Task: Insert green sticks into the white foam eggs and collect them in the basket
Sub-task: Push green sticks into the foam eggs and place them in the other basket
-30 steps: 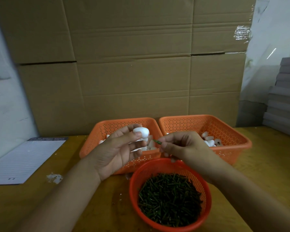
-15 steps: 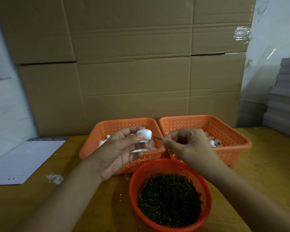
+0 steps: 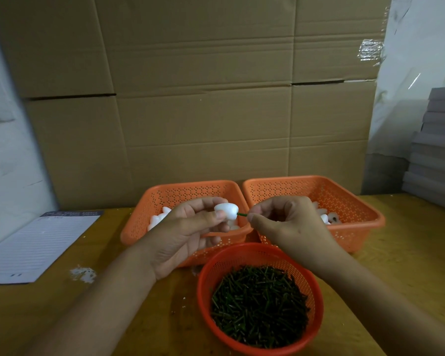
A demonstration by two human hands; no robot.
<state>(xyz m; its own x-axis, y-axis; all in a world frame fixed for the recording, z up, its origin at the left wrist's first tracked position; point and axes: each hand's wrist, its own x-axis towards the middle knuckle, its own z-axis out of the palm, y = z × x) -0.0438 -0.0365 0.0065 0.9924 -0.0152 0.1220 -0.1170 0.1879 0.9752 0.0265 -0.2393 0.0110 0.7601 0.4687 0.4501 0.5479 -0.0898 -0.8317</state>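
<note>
table [image 3: 409,253]; two rectangular baskets [image 3: 365,222]; round basket [image 3: 206,286]; lined sheet [image 3: 36,250]

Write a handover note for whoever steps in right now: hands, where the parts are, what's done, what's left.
Left hand: grips one white foam egg above the left basket.
Right hand: pinches a green stick, its tip at or just inside the egg's end.
Stock: loose eggs in the left basket; loose sticks in the round basket nearest the person; the right basket holds a few white eggs, their sticks too small to confirm.
Done: stick lined up with the egg.
Left: push it home, drop the egg in the basket, repeat.
</note>
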